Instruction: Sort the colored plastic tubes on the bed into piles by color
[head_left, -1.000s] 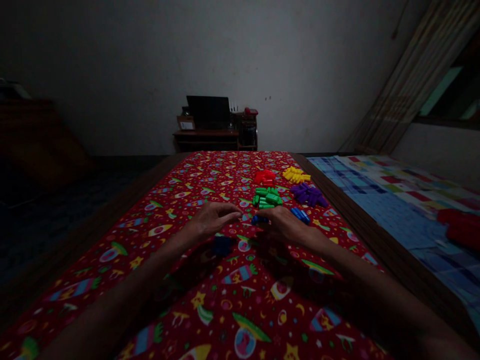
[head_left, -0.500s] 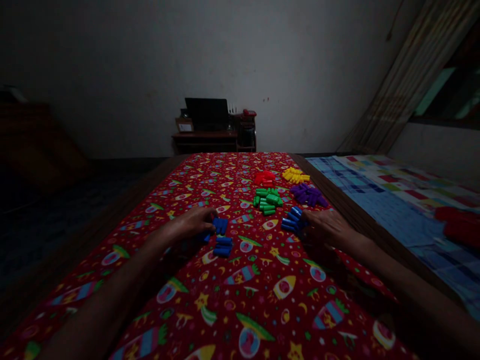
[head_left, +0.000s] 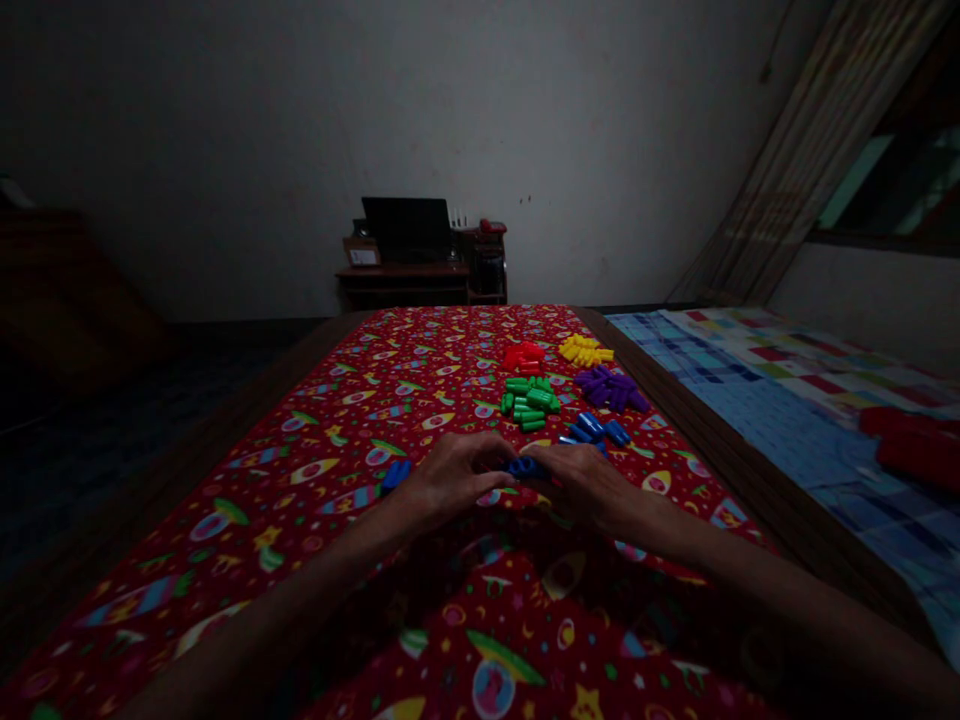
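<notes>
"Blue plastic tubular piece (head_left: pixel 525 467): where?"

"Just nearer than the green pile of plastic blocks (head_left: pixel 531 400), apparently gripped by the right hand (head_left: pixel 589 482); the left hand (head_left: pixel 459 472) curves towards its end, but I can't tell whether it grips."

"Step?"

"Handling that piece between both hands, I'd judge; the next move calls for steady fingertips."

"Containers?"

"One brown box (head_left: pixel 361 251), well beyond the green pile, contents hidden."

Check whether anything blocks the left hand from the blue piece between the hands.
Nothing visible does: the left hand is right beside the blue piece at the right hand; left-hand contact is unclear.
</notes>
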